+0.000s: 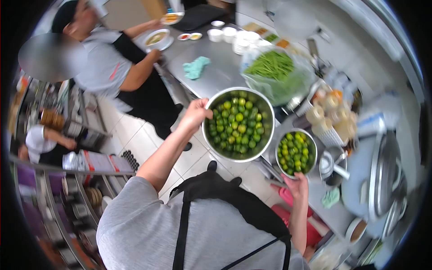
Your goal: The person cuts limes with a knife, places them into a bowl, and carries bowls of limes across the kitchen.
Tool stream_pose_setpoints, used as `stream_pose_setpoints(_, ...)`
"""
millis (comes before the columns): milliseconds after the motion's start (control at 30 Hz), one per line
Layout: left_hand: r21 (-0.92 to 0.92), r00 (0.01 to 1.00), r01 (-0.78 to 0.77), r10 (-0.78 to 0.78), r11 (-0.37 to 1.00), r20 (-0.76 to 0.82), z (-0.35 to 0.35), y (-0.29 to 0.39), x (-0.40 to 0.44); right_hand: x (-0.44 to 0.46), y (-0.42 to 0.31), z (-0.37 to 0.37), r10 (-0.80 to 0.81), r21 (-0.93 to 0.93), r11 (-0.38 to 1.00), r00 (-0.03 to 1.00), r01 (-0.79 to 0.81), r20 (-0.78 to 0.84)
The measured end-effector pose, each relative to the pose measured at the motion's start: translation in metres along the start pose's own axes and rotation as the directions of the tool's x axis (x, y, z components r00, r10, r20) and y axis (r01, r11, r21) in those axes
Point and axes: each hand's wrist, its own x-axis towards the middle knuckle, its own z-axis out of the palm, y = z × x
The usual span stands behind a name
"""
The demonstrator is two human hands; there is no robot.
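A large steel bowl (208, 137) full of small green limes (237, 121) is in the middle of the view. My left hand (196, 114) is closed on its left rim, thumb over the edge. To the right is a smaller steel bowl (313, 155), also filled with limes (293, 153). The fingers of my right hand (297, 184) grip that bowl at its near rim. The two bowls are close together, with a narrow gap between them.
A steel counter (180, 67) bears a green cloth (196, 67), white cups (229, 34) and a bag of green beans (272, 65). Bottles (330, 112) and a large lidded pot (382, 175) stand at right. A co-worker (130, 67) holding dishes stands left, near shelves (67, 211).
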Motion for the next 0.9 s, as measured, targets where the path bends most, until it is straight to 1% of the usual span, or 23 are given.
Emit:
stream_pose_setpoints(33,0.014,0.999,0.004,-0.003,1.000,-0.049,-0.015,-0.006,-0.012,0.005,0.000,0.001,-0.021,0.042,0.999,1.000,0.021,-0.003)
stream_pose_setpoints(100,0.022,0.986,-0.006,0.010,1.000,-0.169,-0.052,-0.023,-0.037,0.020,-0.002,-0.016,-0.030,0.008,1.000,0.999,0.030,-0.015)
stream_pose_setpoints(167,0.063,0.943,0.002,0.019,0.998,-0.331,-0.089,-0.038,-0.064,0.019,-0.002,-0.022,-0.037,-0.076,0.996,0.999,0.036,-0.008)
stream_pose_setpoints(200,0.051,0.908,0.032,-0.008,0.998,-0.420,-0.104,-0.037,-0.080,0.018,-0.003,-0.027,-0.036,-0.129,0.991,0.999,0.033,-0.015)
stream_pose_setpoints(233,0.034,0.863,0.062,-0.037,0.998,-0.504,-0.118,-0.037,-0.096,0.012,0.002,-0.019,-0.030,-0.132,0.991,0.998,0.036,0.048)
stream_pose_setpoints(300,0.036,0.766,0.024,0.005,0.999,-0.643,-0.166,-0.064,-0.122,0.000,0.016,0.002,0.011,-0.204,0.979,1.000,-0.008,0.016)
stream_pose_setpoints(333,0.027,0.701,0.038,-0.008,0.999,-0.713,-0.185,-0.066,-0.140,-0.004,0.029,0.015,0.070,-0.241,0.969,0.995,-0.052,0.069)
stream_pose_setpoints(367,0.023,0.678,0.023,0.002,0.999,-0.736,-0.208,-0.069,-0.158,-0.007,0.045,0.028,0.125,-0.272,0.958,0.986,-0.090,0.112)
stream_pose_setpoints(400,0.019,0.589,-0.001,0.016,1.000,-0.808,-0.230,-0.074,-0.175,-0.001,0.062,0.042,0.134,-0.289,0.953,0.982,-0.092,0.132)
stream_pose_setpoints(433,0.016,0.497,-0.025,0.027,1.000,-0.867,-0.254,-0.080,-0.191,0.008,0.083,0.056,0.250,-0.317,0.928,0.958,-0.196,0.139)
stream_pose_setpoints(467,0.021,0.426,-0.026,0.030,0.999,-0.904,-0.281,-0.089,-0.208,0.017,0.106,0.070,0.360,-0.345,0.891,0.922,-0.295,0.141)
stream_pose_setpoints(500,0.022,0.354,-0.033,0.032,0.999,-0.935,-0.303,-0.095,-0.224,0.018,0.131,0.100,0.392,-0.395,0.875,0.888,-0.279,0.242)
stream_pose_setpoints(567,-0.062,0.260,-0.147,-0.022,0.987,-0.965,-0.347,-0.104,-0.257,0.009,0.189,0.172,0.430,-0.467,0.850,0.834,-0.246,0.344)
stream_pose_setpoints(600,-0.064,0.239,-0.182,-0.019,0.981,-0.971,-0.372,-0.114,-0.275,0.013,0.217,0.197,0.440,-0.482,0.842,0.823,-0.240,0.359)
stream_pose_setpoints(667,-0.035,0.120,-0.151,-0.017,0.988,-0.993,-0.419,-0.141,-0.306,0.027,0.280,0.242,0.572,-0.612,0.748,0.718,-0.257,0.397)
stream_pose_setpoints(700,-0.025,0.103,-0.209,-0.003,0.978,-0.995,-0.438,-0.154,-0.321,0.030,0.312,0.267,0.577,-0.615,0.747,0.707,-0.254,0.409)
stream_pose_setpoints(733,-0.066,0.082,-0.229,-0.048,0.971,-0.995,-0.448,-0.158,-0.333,0.031,0.339,0.290,0.643,-0.630,0.714,0.644,-0.306,0.415)
stream_pose_setpoints(767,-0.095,0.084,-0.268,-0.075,0.959,-0.994,-0.461,-0.165,-0.348,0.034,0.365,0.306,0.707,-0.647,0.670,0.576,-0.363,0.410)
stream_pose_setpoints(800,-0.098,0.049,-0.312,-0.088,0.945,-0.995,-0.477,-0.184,-0.360,0.045,0.390,0.317,0.754,-0.671,0.625,0.529,-0.399,0.389)
stream_pose_setpoints(833,-0.165,0.032,-0.303,-0.163,0.939,-0.986,-0.478,-0.169,-0.373,0.041,0.408,0.335,0.762,-0.675,0.618,0.520,-0.404,0.387)
stream_pose_setpoints(900,-0.228,-0.014,-0.354,-0.249,0.907,-0.968,-0.496,-0.158,-0.388,0.027,0.444,0.371,0.819,-0.765,0.515,0.486,-0.388,0.305)
